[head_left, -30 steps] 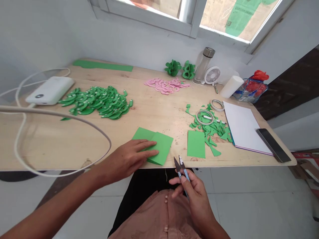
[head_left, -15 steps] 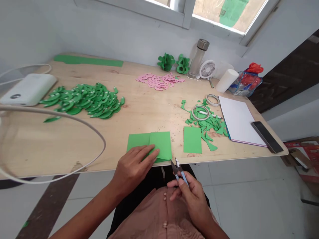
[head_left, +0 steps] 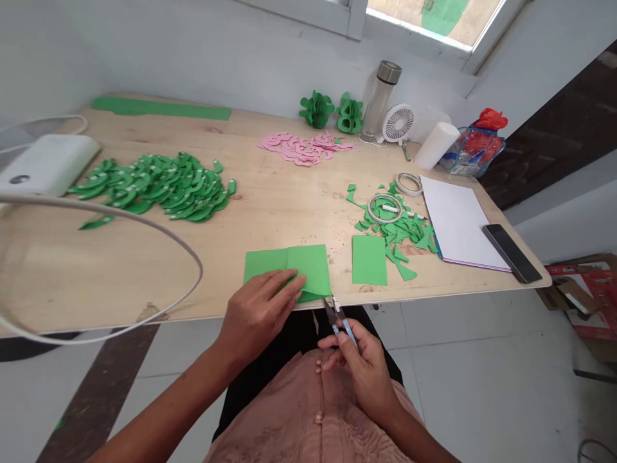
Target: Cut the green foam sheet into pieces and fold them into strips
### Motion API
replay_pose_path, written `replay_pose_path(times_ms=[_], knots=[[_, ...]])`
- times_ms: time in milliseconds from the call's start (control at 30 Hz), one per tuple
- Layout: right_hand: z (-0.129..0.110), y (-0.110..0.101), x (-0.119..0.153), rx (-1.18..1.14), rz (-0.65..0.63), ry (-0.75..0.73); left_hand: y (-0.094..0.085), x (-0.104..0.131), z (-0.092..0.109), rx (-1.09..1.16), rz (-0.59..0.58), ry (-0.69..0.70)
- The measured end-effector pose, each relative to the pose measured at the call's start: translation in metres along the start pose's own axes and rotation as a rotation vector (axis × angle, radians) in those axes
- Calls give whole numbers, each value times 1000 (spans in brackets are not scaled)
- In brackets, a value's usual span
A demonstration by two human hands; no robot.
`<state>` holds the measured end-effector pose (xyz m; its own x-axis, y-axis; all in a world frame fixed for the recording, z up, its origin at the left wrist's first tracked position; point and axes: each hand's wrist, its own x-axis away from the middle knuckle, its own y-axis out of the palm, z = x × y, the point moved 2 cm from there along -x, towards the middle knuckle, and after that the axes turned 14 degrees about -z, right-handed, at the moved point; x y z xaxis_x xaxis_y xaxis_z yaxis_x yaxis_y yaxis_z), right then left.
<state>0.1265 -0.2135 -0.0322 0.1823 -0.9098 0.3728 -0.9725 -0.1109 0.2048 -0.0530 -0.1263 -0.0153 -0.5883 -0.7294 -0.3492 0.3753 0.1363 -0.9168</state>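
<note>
A folded green paper [head_left: 308, 263] lies at the table's front edge, its right part doubled over. My left hand [head_left: 260, 305] rests flat on it, fingers stretched out, pressing it down; the thumb is hidden. In my right hand [head_left: 359, 360], just off the table edge, are thread snips [head_left: 344, 325] with blue handles. Their dark blades are apart and point up at the paper's lower right corner. Whether a blade touches the paper I cannot tell. To the right lies a small green paper rectangle [head_left: 369, 260], with green scraps [head_left: 409, 231] beyond it.
A heap of curved green cutouts [head_left: 164, 186] lies on the left, behind a looping white cable [head_left: 193, 251]. Pink cutouts [head_left: 303, 149], green paper shapes [head_left: 317, 109], a bottle [head_left: 380, 99] and a fan [head_left: 398, 123] stand farther back. A phone [head_left: 511, 253] overlaps white sheets [head_left: 465, 222] at right.
The view has shifted slightly, so the table things appear a little higher. The snips have moved slightly left relative to the paper's corner. My left hand keeps its place on the paper.
</note>
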Motion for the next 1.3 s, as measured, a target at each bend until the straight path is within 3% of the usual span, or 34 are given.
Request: replay_pose_path(times_ms=[233, 533, 733, 933, 1133, 1300], knots=[[-3, 2, -3, -86, 33, -12, -3, -2, -2, 66, -35, 10], [-6, 4, -3, -173, 36, 26, -23, -9, -27, 375, -318, -39], [-9, 6, -1, -178, 26, 21, -21, -9, -29, 342, -347, -9], [-8, 5, -2, -168, 28, 27, -22, -9, -20, 256, -408, 49], [-9, 7, -4, -169, 28, 14, -10, -17, -3, 66, -285, 68], [-6, 6, -6, -192, 42, 18, 2, -22, 12, -11, -290, 82]])
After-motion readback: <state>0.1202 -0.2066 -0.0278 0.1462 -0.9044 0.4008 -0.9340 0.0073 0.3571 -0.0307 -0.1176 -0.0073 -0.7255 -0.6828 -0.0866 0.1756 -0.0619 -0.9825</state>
